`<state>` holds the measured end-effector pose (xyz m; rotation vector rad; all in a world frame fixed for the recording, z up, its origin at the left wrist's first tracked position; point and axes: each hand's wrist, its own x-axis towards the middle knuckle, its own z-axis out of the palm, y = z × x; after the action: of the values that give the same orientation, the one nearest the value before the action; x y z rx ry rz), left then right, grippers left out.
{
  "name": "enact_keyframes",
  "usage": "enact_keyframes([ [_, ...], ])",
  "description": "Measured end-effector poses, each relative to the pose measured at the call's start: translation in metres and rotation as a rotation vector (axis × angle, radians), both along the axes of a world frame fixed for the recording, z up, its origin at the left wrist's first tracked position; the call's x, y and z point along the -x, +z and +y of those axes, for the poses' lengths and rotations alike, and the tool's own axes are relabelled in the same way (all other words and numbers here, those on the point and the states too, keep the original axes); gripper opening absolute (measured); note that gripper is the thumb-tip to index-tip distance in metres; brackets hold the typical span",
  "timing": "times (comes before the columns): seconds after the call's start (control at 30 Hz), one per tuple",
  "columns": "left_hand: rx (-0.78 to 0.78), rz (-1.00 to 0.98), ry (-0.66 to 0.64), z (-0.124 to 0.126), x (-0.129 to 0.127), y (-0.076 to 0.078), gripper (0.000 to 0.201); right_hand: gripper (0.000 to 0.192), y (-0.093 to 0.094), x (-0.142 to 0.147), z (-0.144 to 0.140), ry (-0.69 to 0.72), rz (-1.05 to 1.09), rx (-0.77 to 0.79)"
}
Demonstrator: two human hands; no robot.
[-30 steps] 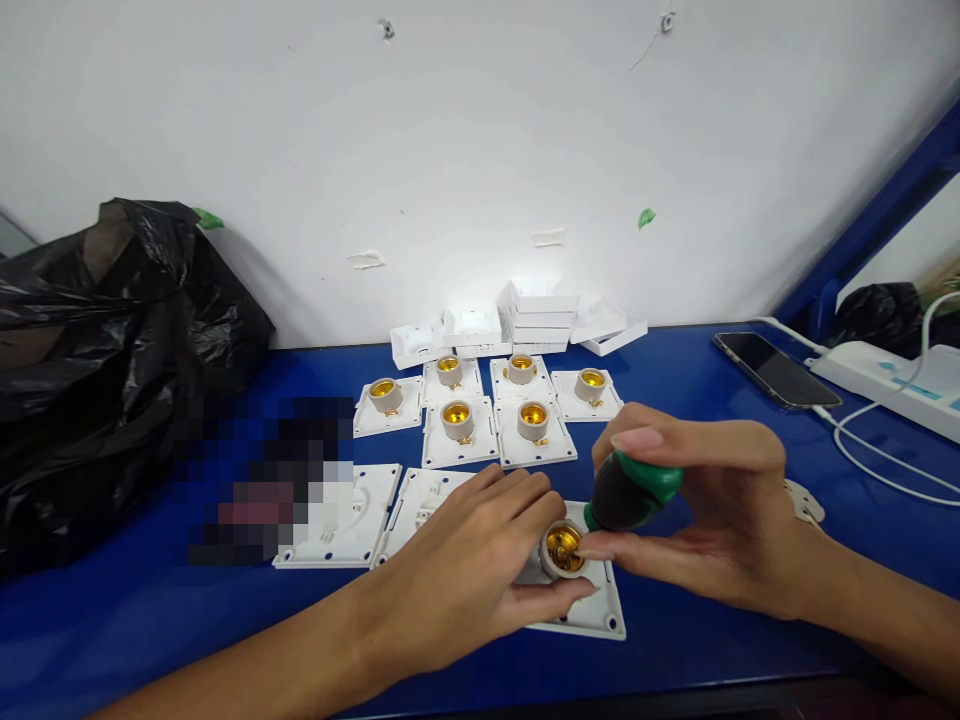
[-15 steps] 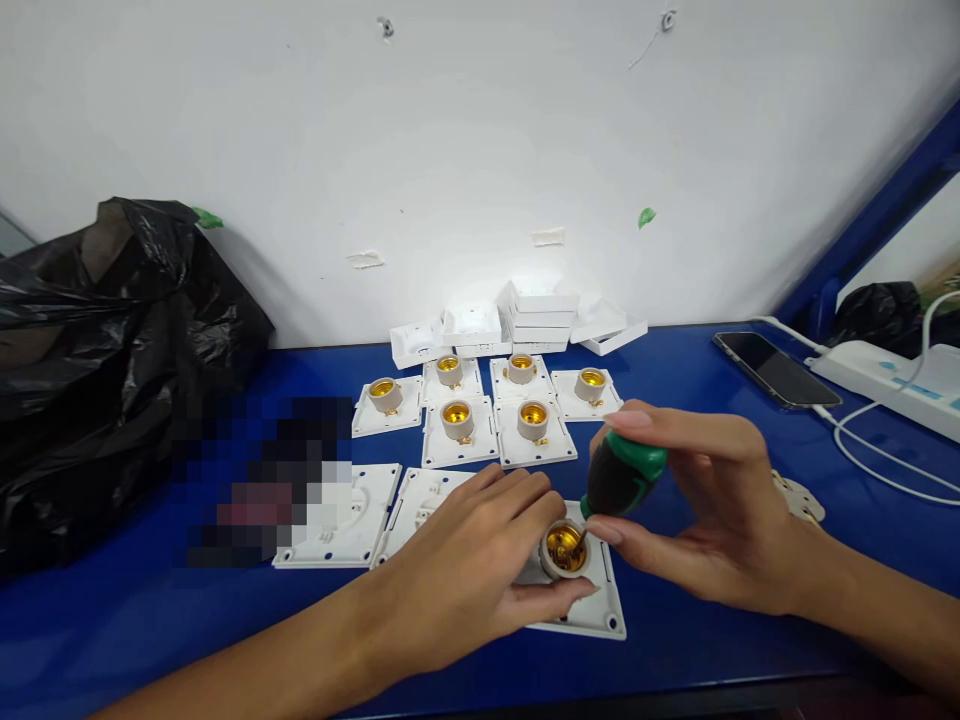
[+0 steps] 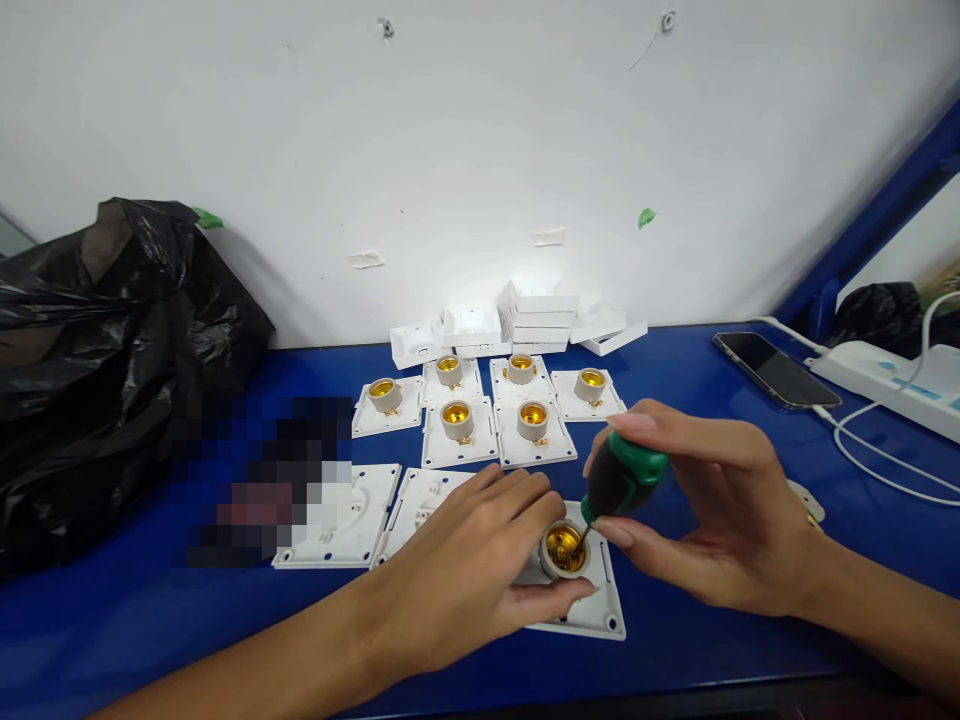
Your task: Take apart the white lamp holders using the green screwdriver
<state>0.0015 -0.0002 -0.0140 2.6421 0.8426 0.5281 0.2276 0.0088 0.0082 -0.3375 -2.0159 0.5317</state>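
My right hand [image 3: 716, 510] grips a stubby screwdriver [image 3: 624, 475] with a green and black handle between thumb and fingers. The tool is tilted, and its thin shaft reaches down into a lamp socket [image 3: 555, 568] with a brass-coloured lining. That round socket stands on a square white plastic plate [image 3: 606, 618] close to the table's front. Curled around the socket's left side, my left hand [image 3: 476, 560] steadies it, thumb in front and fingers behind. Its wrist and fingers partly cover a second white plate [image 3: 409, 490] to the left.
Several plates with sockets [image 3: 459, 440] lie behind my hands on the blue table [image 3: 675, 370]. White square housings [image 3: 544, 318] are stacked against the wall. A phone [image 3: 776, 368], cable and power strip [image 3: 885, 385] lie right; a black plastic bag [image 3: 135, 290] stands left, near a pixelated patch.
The screwdriver has turned slightly, and the fingers of my right hand have shifted a little to the right on its handle. My left hand and the socket stay in place.
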Motion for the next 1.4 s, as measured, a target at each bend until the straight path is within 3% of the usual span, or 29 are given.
enact_keyframes([
  [1.4, 0.022, -0.001, 0.002, -0.0001, -0.0002, 0.0012, 0.027, 0.082, 0.0001, 0.0007, 0.0006, 0.005, 0.004, 0.003],
])
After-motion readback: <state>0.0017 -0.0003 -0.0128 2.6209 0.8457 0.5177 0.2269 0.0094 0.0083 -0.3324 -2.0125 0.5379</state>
